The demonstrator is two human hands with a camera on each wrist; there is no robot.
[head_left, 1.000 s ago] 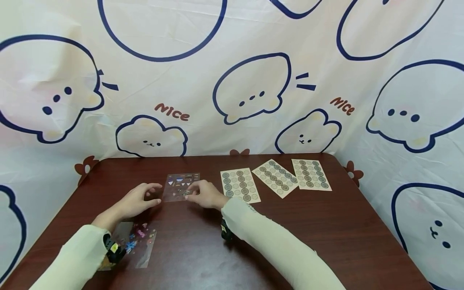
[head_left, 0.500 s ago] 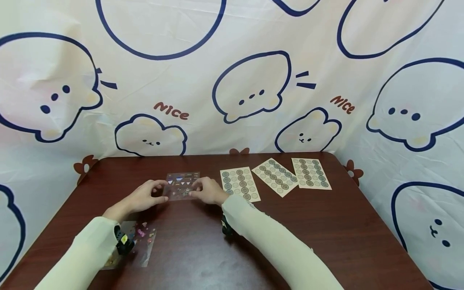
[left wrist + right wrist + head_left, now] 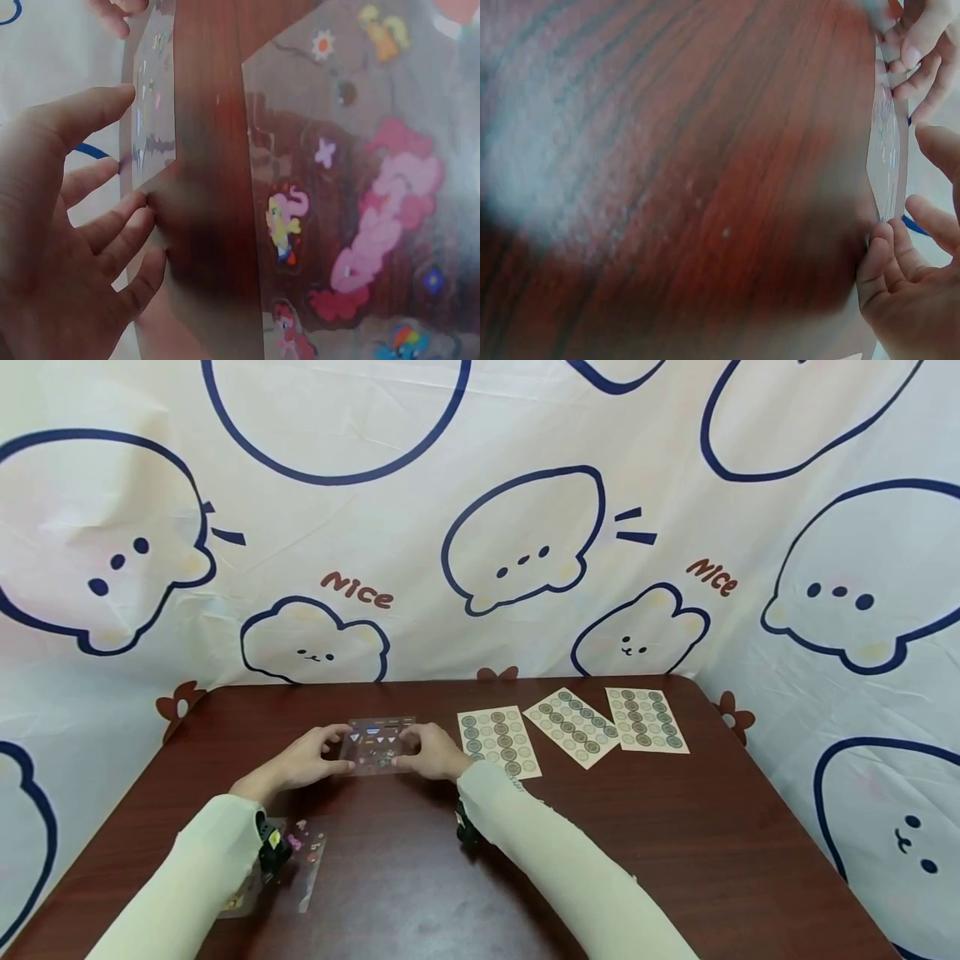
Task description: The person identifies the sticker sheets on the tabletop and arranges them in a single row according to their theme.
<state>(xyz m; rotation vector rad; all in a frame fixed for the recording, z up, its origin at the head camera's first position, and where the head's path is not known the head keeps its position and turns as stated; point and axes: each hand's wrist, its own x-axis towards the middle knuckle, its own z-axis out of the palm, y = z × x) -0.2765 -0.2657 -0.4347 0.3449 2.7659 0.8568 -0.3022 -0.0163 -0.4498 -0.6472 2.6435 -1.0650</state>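
A clear sticker sheet (image 3: 375, 745) with small dark and pale shapes lies flat on the table between both hands. My left hand (image 3: 303, 758) is at its left edge, thumb and fingers apart and loosely bent. In the left wrist view, the fingertips of the left hand (image 3: 90, 202) are close to that sheet (image 3: 154, 97). At the opposite edge, my right hand (image 3: 435, 753) rests with thumb and fingers apart, touching the sheet's margin. The right wrist view shows the right hand (image 3: 911, 289) at one end of the sheet (image 3: 885, 150), fingertips low on the table.
Below my left forearm lies another clear sheet (image 3: 352, 97) with cartoon pony stickers, partly covered by the sleeve in the head view. Three cream sheets of round stickers, a left one (image 3: 498, 743), a tilted one (image 3: 572, 727) and a right one (image 3: 647, 720), lie toward the back right.
My left hand has moved right and slightly away from me, up to the clear sheet's left edge. The right hand has shifted only slightly; the sheet stays about where it was.
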